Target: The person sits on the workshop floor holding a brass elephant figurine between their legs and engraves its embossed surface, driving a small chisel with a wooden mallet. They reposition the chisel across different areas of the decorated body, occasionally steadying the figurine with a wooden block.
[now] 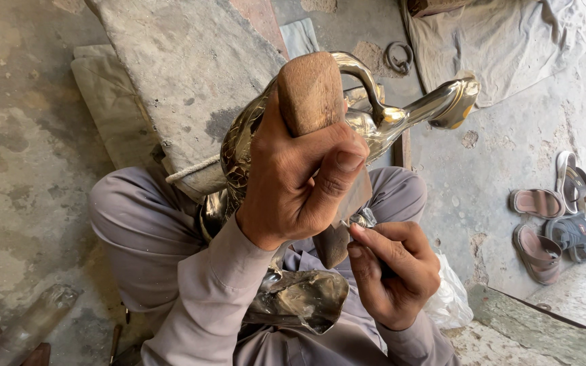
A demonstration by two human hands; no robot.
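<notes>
Here, a polished brass bird (pixel 381 118) lies across the lap of a seated person, its body at centre and its long neck reaching to 2 o'clock, where the shiny head ends. The metal gleams gold and silver, with fine scale-like marks on the flank and a flared base low at 6 o'clock. The left hand (pixel 300 183) has its fingers closed around a wooden mallet (pixel 312 91), whose worn brown head stands up in front of the bird. The right hand (pixel 391 268), just below at 5 o'clock, pinches a small metal tool (pixel 355 221) between its fingers, tip against the brass; what kind of tool it is I cannot tell.

A grey stone slab (pixel 184 61) serves as worktop at 11 o'clock, tilted toward the knees, with a folded cloth (pixel 113 102) under it. The floor (pixel 22 169) is stained, patchy concrete. A pale sheet (pixel 510 47) lies at 1 o'clock, an iron ring (pixel 399 57) near it. Several sandals (pixel 564 217) sit at 3 o'clock. A white plastic bag (pixel 450 298) rests by the right elbow.
</notes>
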